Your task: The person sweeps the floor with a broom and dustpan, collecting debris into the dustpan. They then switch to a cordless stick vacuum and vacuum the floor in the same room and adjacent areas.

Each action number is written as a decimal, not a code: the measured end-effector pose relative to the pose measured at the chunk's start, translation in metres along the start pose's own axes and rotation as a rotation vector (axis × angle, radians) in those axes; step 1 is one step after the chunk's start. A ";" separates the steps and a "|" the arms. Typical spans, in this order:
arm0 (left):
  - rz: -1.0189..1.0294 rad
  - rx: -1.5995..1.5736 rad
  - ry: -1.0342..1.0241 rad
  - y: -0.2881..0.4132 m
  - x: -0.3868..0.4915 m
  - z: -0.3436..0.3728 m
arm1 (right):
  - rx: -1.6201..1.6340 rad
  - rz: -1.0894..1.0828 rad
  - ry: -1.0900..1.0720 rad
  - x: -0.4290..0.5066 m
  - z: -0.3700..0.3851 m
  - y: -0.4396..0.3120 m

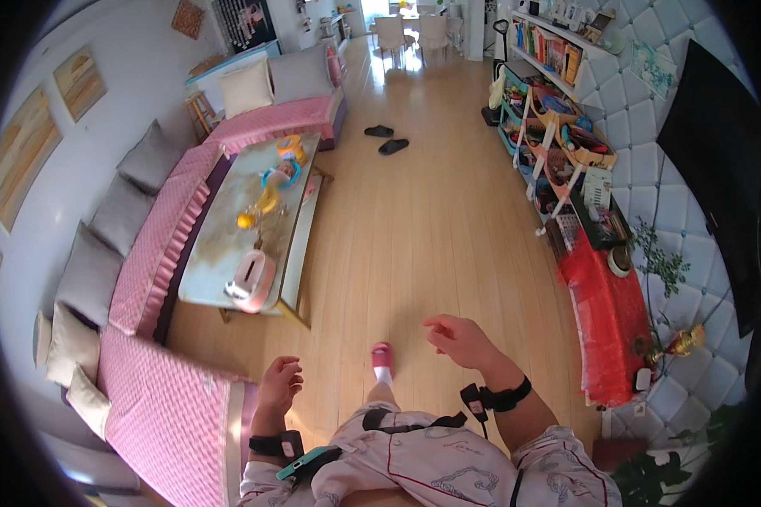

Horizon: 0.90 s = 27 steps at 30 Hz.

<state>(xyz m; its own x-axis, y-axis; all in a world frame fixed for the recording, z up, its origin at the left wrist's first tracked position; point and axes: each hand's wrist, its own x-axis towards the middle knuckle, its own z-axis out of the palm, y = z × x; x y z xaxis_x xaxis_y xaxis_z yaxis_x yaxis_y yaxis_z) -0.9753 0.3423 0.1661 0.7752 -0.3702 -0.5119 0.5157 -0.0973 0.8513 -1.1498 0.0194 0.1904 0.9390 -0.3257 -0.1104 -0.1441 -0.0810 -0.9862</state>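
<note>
My left hand (pixel 280 383) is raised in front of me, its fingers loosely bent and nothing in them. It is nearest to the corner of the pink quilted sofa cover (pixel 171 405). My right hand (pixel 460 341) hangs over the wooden floor (pixel 387 253), empty, with loosely curled fingers. Each forearm wears a black strap with a small device. A teal-edged phone (pixel 307 462) lies against my waist on the left. Below, one foot in a red slipper (pixel 382 358) is forward on the floor; my other foot is out of view.
At left, a coffee table (pixel 209 253) carries a pink tissue box (pixel 253 282), a lemon-yellow fruit (pixel 245 220) and bananas (pixel 268 199). Black slippers (pixel 393 146) lie ahead. At right stand a toy rack (pixel 548 142) and a red-covered low cabinet (pixel 609 336). Chairs (pixel 390 33) stand far off.
</note>
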 end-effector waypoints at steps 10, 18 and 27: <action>0.117 0.165 -0.295 0.222 0.320 0.176 | -0.067 0.240 0.518 0.175 -0.169 0.017; 0.087 0.206 -0.404 0.312 0.535 0.359 | 0.036 0.336 0.590 0.383 -0.321 0.054; 0.039 0.067 -0.205 0.412 0.719 0.446 | -0.145 0.100 0.198 0.737 -0.477 -0.055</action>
<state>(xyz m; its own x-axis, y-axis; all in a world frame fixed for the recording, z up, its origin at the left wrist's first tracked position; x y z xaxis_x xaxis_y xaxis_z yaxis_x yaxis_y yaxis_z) -0.3679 -0.3759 0.1999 0.6999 -0.5545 -0.4501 0.4562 -0.1377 0.8791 -0.5990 -0.6651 0.2215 0.8405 -0.5158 -0.1660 -0.2897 -0.1689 -0.9421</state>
